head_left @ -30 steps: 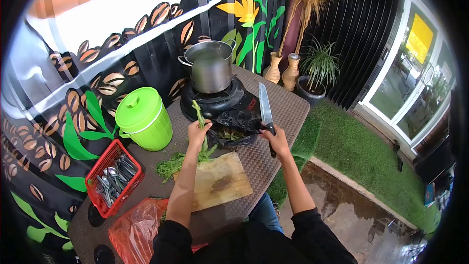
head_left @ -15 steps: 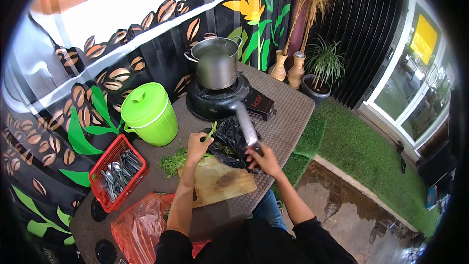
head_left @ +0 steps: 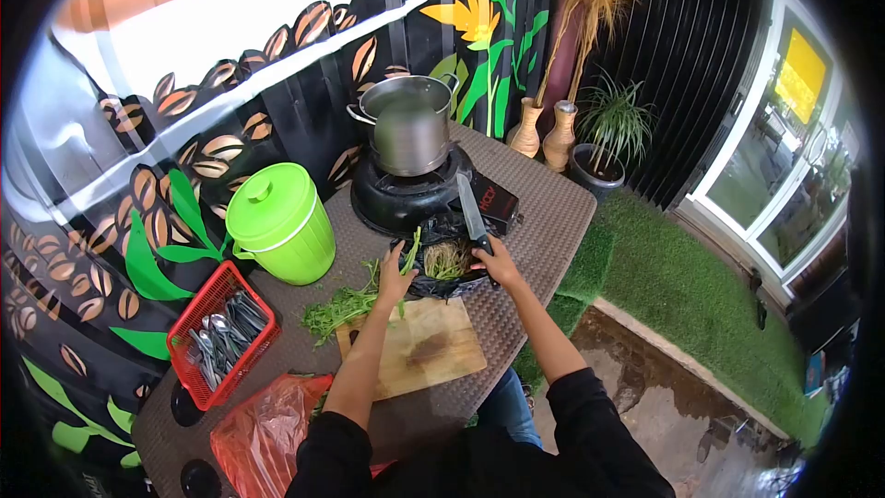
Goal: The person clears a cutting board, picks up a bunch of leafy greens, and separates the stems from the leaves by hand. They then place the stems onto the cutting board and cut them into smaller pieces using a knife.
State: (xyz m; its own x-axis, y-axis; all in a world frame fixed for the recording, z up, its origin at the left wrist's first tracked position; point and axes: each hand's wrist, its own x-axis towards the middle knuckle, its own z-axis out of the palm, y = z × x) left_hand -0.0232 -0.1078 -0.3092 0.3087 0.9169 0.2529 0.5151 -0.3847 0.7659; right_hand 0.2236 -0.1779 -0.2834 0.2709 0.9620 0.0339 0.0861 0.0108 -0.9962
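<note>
My right hand (head_left: 499, 265) is closed round the dark handle of a knife (head_left: 471, 207), its blade pointing up and away from me. The fingers of that hand also touch the right rim of a black plastic bag (head_left: 452, 288). Inside the bag lie pale roots and stem ends (head_left: 449, 260). At the bag's left side, my left hand (head_left: 395, 280) grips a few green stems (head_left: 413, 247), its fingertips against the black plastic. Leafy green herbs (head_left: 336, 312) lie left of that hand, partly over the edge of a wooden cutting board (head_left: 419, 350).
Beyond the bag, a metal pot (head_left: 406, 134) stands on a black stove (head_left: 383, 194). A lime-green lidded bucket (head_left: 286, 231), a red basket (head_left: 207, 364) of cutlery and a red plastic bag (head_left: 272, 429) are on the left. Two vases and a potted plant (head_left: 604, 129) stand beyond the table.
Both hands have moved to the sides of the black bag, which is now spread wider and shows the roots inside. The knife has swung more upright and stopped blurring.
</note>
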